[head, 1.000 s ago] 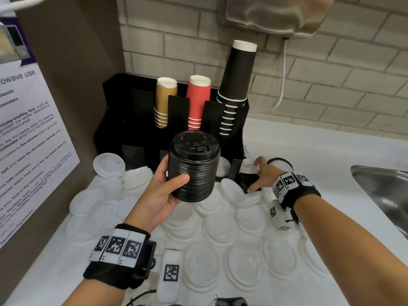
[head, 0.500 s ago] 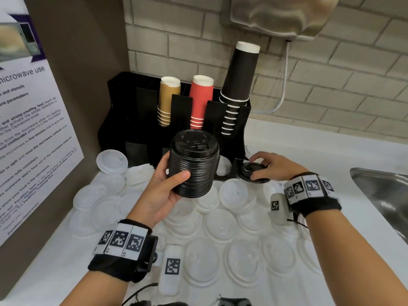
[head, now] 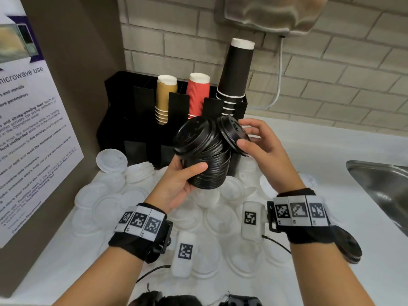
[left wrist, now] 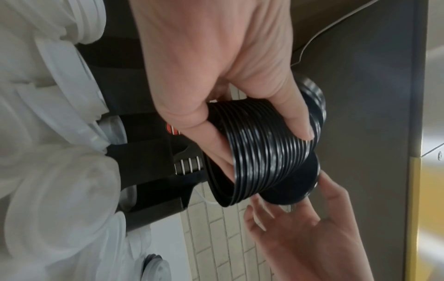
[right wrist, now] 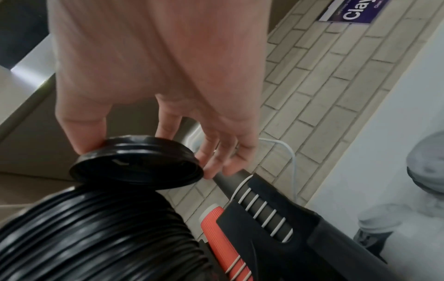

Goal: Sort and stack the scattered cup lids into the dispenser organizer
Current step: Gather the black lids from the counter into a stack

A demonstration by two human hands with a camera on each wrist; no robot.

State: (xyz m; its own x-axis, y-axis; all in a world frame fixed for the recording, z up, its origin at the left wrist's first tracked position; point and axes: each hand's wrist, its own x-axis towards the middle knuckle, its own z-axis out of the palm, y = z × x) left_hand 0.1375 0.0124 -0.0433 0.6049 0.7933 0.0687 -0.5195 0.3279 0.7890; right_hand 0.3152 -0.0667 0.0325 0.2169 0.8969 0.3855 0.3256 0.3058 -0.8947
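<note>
One black lid [head: 233,134] pinched in our right hand [head: 262,149]; our left hand [head: 178,184] grips the stack [head: 205,160]. Light, slick plastic, we judge: hold rims.

Your head view was evenly and softly lit, with only faint shadows; straight lines bowed toward its edges. The white lids [head: 114,204] washed out almost featureless against the pale counter [head: 309,155]. Both wrist views were blurred, and glare streaked the ribs of the black lid stack [left wrist: 266,152].
</note>
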